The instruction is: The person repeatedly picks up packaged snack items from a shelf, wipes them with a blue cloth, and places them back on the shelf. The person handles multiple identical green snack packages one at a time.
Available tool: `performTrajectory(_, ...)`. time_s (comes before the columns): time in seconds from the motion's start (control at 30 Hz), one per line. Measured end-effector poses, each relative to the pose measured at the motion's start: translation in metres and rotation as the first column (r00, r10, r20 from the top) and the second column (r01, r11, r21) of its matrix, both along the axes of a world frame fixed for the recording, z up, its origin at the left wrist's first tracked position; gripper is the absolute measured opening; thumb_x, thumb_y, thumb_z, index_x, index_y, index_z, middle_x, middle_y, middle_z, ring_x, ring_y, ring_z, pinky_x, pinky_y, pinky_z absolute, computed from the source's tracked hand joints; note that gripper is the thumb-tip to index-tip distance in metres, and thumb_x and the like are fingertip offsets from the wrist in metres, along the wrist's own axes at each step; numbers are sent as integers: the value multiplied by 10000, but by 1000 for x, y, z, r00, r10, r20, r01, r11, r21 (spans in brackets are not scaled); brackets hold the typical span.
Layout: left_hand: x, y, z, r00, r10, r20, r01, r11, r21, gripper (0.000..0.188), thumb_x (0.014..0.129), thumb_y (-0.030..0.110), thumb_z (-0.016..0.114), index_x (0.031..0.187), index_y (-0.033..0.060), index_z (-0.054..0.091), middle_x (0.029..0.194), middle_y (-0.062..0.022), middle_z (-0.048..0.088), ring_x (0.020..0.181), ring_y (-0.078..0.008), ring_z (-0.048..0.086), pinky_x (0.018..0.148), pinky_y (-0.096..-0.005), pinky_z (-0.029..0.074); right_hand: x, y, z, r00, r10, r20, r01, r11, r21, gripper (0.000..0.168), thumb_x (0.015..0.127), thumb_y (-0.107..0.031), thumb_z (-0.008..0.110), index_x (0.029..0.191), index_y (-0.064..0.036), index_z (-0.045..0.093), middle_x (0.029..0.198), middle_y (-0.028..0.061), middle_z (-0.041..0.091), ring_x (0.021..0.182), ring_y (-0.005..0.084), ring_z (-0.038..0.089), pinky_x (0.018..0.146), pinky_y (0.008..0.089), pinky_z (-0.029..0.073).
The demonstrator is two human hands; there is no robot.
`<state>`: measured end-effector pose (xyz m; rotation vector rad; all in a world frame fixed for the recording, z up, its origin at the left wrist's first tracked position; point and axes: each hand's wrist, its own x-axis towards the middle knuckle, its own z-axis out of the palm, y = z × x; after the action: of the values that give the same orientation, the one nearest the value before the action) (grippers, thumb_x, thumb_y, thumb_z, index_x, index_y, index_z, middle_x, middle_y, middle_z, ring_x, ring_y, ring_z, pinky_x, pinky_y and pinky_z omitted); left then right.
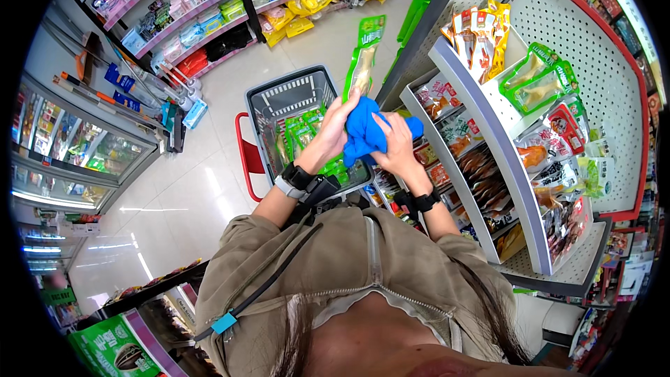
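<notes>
My left hand [335, 124] grips the lower end of a green plastic snack packet [365, 55], which stands up and away from me and shows pale food through its clear window. Bunched in my right hand [396, 141] is a blue cloth [366, 128], pressed close to the packet's lower end and to my left hand. Beneath both hands stands a grey plastic shopping basket [259, 95] with a red handle [244, 157]. Several similar green packets [303, 131] lie inside it, partly hidden by my left arm.
A display rack [502, 131] with a curved grey front edge rises close on my right, holding green packets [542, 81] and other packaged snacks. Glass-door coolers [78, 141] line the left side. Mops and brooms [104, 97] lean beyond them. Stocked shelves [193, 26] stand ahead.
</notes>
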<state>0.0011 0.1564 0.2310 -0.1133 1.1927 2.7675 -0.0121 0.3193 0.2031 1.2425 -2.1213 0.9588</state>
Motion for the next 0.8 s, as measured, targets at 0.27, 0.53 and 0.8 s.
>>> performTrajectory(0.27,-5,-14,4,996,0,-85,-19,975,-221,343,915,253,553,1134,-11,564,1023,-91,640,930,-108,597,822,-267,474,-22,4,-9,829,-22,559,357,790,-499,647,713,-62,700,1273,4,385,1201,160,520,1099,223,517,947,343,393)
performTrajectory(0.53,-1,20,0,944,26,-330,-161,907,-389,570,963,422,375,1402,73,269,1381,-89,374,1246,-159,376,1025,-325,312,-4,-22,0,875,-61,479,340,783,-521,723,637,-102,767,1252,-9,399,1134,177,534,1031,289,548,893,386,426)
performTrajectory(0.8,8,18,19,985,-78,-153,63,993,-101,667,931,575,251,1459,188,122,1438,-82,282,1296,-224,326,1070,-353,261,0,-19,-3,989,-129,74,145,946,-291,728,572,-57,722,1231,-19,417,982,208,541,856,380,542,742,437,439)
